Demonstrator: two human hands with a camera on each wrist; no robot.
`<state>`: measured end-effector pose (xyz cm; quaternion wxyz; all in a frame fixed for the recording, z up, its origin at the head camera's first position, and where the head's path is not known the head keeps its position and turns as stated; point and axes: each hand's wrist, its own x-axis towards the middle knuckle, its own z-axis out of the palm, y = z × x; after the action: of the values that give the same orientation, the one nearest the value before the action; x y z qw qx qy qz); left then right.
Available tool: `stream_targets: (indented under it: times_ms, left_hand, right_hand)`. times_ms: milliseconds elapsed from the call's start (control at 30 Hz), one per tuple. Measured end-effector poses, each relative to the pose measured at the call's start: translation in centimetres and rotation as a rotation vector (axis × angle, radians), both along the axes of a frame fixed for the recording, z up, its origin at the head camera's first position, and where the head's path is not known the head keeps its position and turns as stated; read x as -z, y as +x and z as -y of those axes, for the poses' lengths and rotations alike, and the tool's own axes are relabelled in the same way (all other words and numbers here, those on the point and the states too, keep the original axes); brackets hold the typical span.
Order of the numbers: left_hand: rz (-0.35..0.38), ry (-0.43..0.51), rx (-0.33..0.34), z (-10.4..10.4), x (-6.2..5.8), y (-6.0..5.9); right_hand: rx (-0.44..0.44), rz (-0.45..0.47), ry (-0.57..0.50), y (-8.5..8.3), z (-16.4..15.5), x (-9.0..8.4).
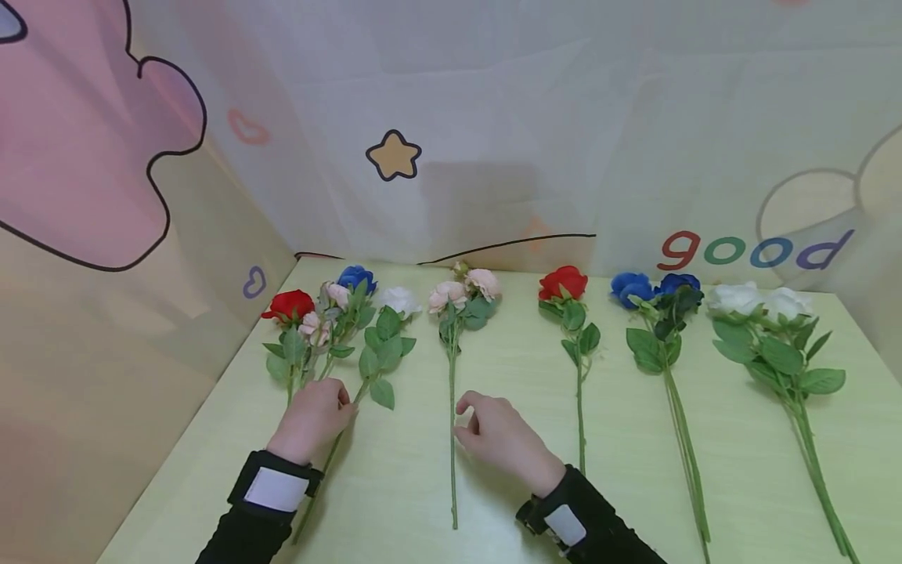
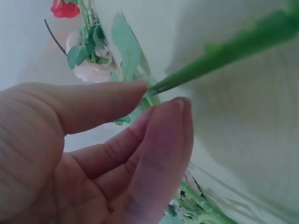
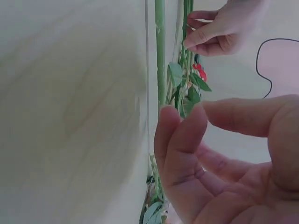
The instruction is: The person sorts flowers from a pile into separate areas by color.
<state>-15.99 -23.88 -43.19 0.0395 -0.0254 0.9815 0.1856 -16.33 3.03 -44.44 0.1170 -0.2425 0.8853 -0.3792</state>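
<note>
In the head view my left hand (image 1: 313,415) pinches the green stem (image 1: 326,464) of a white rose (image 1: 399,301). The left wrist view shows that stem (image 2: 210,60) at the tips of thumb and finger. Just left lie a red rose (image 1: 290,304), a blue rose (image 1: 357,277) and small pink blooms (image 1: 315,327). My right hand (image 1: 503,435) hovers beside the stem (image 1: 452,439) of a pink flower spray (image 1: 451,294), fingers loosely bent. In the right wrist view its fingertips are close to a stem (image 3: 160,56); whether they touch it is unclear.
Farther right on the pale table (image 1: 395,501) lie a single red rose (image 1: 563,283), blue roses (image 1: 632,288) and white roses (image 1: 736,299), their stems pointing toward me. A printed cloth backdrop (image 1: 493,117) rises behind the table, with a side wall at left.
</note>
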Motion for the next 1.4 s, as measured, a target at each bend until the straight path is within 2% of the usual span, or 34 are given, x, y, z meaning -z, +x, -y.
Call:
stream_targets:
  times_ms: [100,200,367,600,867,1000,1167,1300,1400]
  left_hand:
    - [0.014,0.002,-0.007,0.1,-0.1,0.1]
    - [0.043,0.010,-0.011,0.1,-0.3,0.3]
    - [0.073,0.024,-0.008,0.1,-0.3,0.3]
    - [0.063,0.032,0.009,-0.1,-0.1,0.2]
    - [0.070,0.025,0.011,0.0,0.2,0.0]
    - [0.079,0.032,0.001,0.0,0.3,-0.1]
    - [0.068,0.015,0.004,0.0,0.4,-0.2]
    - [0.039,0.006,0.023,-0.1,0.4,-0.3]
    - [0.044,0.014,0.022,-0.1,0.4,-0.3]
  right_hand:
    - [-0.067,-0.016,0.006,0.2,0.7,0.2]
    - [-0.097,-0.009,0.022,0.5,1.3,0.4]
    - [-0.070,0.020,0.032,0.7,1.8,0.7]
    - [-0.024,0.032,0.026,0.3,1.5,0.7]
    - [-0.039,0.025,0.033,-0.3,0.7,0.0]
    - [-0.017,0.021,0.001,-0.7,-0.5,-1.0]
    - [-0.014,0.020,-0.105,-0.9,-2.7,-2.0]
    - [0.016,0.062,-0.203,-0.9,-4.4,-2.3]
    - [0.052,0.112,-0.271,-0.9,-5.2,-2.6]
